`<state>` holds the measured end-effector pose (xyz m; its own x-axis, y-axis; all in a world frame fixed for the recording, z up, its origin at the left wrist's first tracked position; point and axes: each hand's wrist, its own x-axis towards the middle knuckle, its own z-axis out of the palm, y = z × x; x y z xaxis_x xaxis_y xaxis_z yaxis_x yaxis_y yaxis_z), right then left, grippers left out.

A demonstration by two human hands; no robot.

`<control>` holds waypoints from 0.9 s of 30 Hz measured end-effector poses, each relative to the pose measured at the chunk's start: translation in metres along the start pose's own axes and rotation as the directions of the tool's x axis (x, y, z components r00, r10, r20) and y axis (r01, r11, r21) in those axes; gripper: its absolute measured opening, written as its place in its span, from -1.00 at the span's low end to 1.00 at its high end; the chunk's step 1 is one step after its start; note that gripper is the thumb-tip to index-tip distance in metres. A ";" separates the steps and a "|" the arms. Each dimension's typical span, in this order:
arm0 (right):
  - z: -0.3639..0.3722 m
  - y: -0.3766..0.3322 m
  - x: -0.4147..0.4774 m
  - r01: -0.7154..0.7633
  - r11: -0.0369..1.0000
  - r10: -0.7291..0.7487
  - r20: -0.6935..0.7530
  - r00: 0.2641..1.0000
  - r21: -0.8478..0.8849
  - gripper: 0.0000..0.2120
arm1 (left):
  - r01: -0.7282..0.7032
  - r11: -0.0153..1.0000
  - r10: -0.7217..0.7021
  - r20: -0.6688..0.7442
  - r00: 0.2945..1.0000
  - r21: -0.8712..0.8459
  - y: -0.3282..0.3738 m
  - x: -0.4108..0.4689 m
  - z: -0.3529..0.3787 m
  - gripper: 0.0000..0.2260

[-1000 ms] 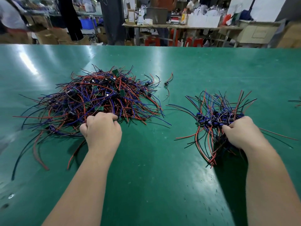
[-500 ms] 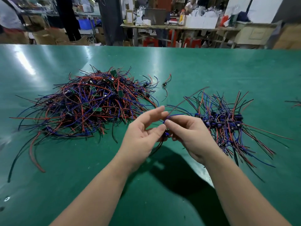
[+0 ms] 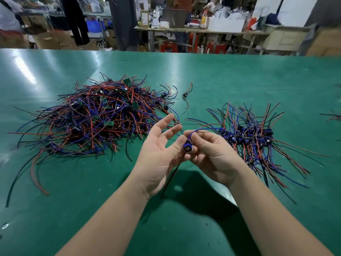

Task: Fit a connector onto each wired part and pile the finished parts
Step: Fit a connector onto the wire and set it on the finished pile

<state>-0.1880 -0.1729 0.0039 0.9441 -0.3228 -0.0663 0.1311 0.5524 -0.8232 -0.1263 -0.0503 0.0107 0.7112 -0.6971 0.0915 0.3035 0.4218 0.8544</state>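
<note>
Two bare forearms reach up from the lower edge over a green bench (image 3: 92,209). Nearest, between the hands and held above the surface, a small blue connector (image 3: 187,147) sits pinched in the grip of the right hand (image 3: 212,156), thumb and forefinger closed on it, its open face turned toward the viewer. The left hand (image 3: 158,154) lies just beside it on the left, palm up and fingers (image 3: 166,121) spread loose; its lower fingers touch or nearly touch the connector, but whether they hold anything is hidden. A blue wire (image 3: 204,127) arcs from the top of the connector off to the right, while dark leads hang down below the hands toward the bench. So the part's long axis runs roughly upper right to lower left, and the right hand is the nearer one to carry it. Further right, the pile of finished parts (image 3: 254,139) lies close beside that hand, a short sideways move away, by my judgement. Further left, well apart, spreads the larger tangle of unfitted wired parts (image 3: 99,117). One stray part (image 3: 186,94) lies beyond, between the two piles
</note>
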 end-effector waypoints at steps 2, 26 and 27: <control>0.000 -0.003 0.000 0.007 0.998 -0.008 -0.015 1.000 -0.055 -0.88 | -0.042 0.982 0.050 -0.044 0.998 0.182 -0.003 0.001 -0.002 -0.54; -0.046 -0.046 0.002 0.254 0.960 -0.276 -0.529 0.803 -0.116 -0.89 | 0.201 0.772 -0.255 0.005 0.967 0.603 -0.016 -0.001 -0.012 -0.92; -0.045 -0.045 0.001 0.253 0.961 -0.274 -0.534 0.800 -0.113 -0.89 | 0.182 0.747 -0.244 0.009 0.970 0.639 -0.017 -0.001 -0.013 -0.90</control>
<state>-0.2061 -0.2328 0.0160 0.5583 -0.8197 -0.1285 0.3308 0.3619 -0.8715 -0.1237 -0.0491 -0.0104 0.6101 -0.7839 -0.1155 -0.0492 -0.1829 0.9819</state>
